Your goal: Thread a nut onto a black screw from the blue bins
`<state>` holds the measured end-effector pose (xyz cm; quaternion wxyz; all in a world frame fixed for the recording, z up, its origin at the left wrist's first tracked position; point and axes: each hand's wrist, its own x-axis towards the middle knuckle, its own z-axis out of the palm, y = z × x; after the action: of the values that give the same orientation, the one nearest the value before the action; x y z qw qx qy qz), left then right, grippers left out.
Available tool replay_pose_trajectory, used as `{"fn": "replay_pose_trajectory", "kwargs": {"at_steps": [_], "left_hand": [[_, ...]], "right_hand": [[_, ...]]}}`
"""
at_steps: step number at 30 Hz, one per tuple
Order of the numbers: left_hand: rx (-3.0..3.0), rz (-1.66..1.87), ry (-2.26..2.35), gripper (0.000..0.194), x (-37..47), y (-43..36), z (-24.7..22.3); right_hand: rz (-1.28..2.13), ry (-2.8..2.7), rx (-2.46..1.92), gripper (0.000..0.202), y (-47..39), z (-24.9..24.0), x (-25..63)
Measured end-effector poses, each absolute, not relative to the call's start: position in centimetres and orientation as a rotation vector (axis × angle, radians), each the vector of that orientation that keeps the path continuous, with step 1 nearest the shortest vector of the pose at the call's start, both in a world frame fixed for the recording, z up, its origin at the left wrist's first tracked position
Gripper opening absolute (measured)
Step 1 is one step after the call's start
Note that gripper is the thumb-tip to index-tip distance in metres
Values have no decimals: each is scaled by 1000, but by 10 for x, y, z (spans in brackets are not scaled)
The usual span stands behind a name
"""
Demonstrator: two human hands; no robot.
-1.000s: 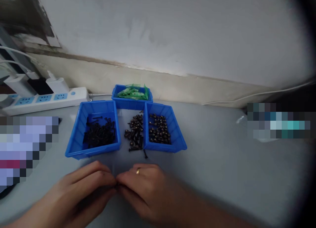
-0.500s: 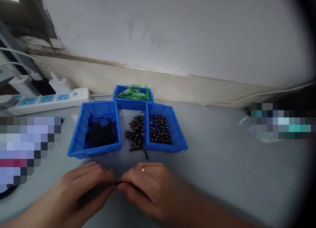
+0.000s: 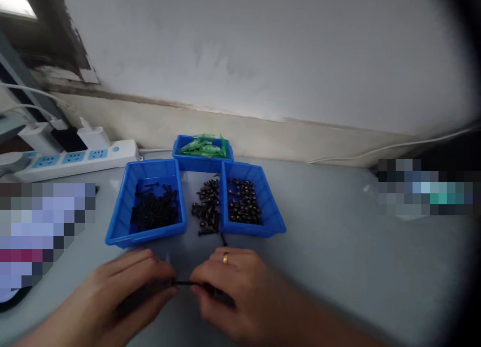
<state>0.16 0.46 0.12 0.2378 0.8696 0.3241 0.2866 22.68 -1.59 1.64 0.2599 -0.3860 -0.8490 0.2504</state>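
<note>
I see a thin black screw (image 3: pixel 183 283) spanning the small gap between my two hands, low over the grey desk (image 3: pixel 338 257) and just in front of the bins. To do this well, I judge the grip should stay at the very fingertips, both ends kept level and close to the desk, so that the screw cannot roll away if it slips. My left hand (image 3: pixel 128 287) is nearly closed, its fingertips pinching the left end of the screw. My right hand (image 3: pixel 229 287), with a gold ring (image 3: pixel 225 258) on one finger, is curled just as tightly and pinches the right end; whether it holds some second small part there I cannot tell, as the fingers hide it. Beyond the hands, a loose pile of dark screws (image 3: pixel 206 212) lies on the desk between two blue bins: the left bin (image 3: pixel 116 227) holds black screws, the right bin (image 3: pixel 276 219) holds darker brownish fasteners. Behind them a third blue bin (image 3: pixel 201 162) carries green plastic pieces. A white power strip (image 3: pixel 75 159) lies far left by the wall.
</note>
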Motion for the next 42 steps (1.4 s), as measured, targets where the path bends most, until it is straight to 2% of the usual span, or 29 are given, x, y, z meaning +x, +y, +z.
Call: {"fn": "replay_pose_trajectory", "kwargs": {"at_steps": [8, 16, 22, 25, 30, 37, 42], "left_hand": [[2611, 883, 751, 15, 4, 3, 5], [2732, 854, 877, 13, 1, 10, 3], [2685, 787, 768, 26, 9, 7, 2], [2640, 786, 777, 23, 10, 6, 4], [2557, 765, 892, 4, 4, 6, 2], [2592, 839, 730, 10, 4, 5, -1], [2547, 810, 780, 11, 5, 6, -1]], "right_hand": [[556, -2477, -992, 16, -15, 9, 223], [443, -2291, -962, 21, -15, 11, 226], [262, -2250, -766, 22, -16, 14, 219], [240, -2254, -731, 20, -16, 14, 219], [346, -2264, -896, 17, -17, 12, 222], [652, -2375, -1010, 8, -17, 8, 217], [753, -2349, -1075, 5, -15, 8, 218]]}}
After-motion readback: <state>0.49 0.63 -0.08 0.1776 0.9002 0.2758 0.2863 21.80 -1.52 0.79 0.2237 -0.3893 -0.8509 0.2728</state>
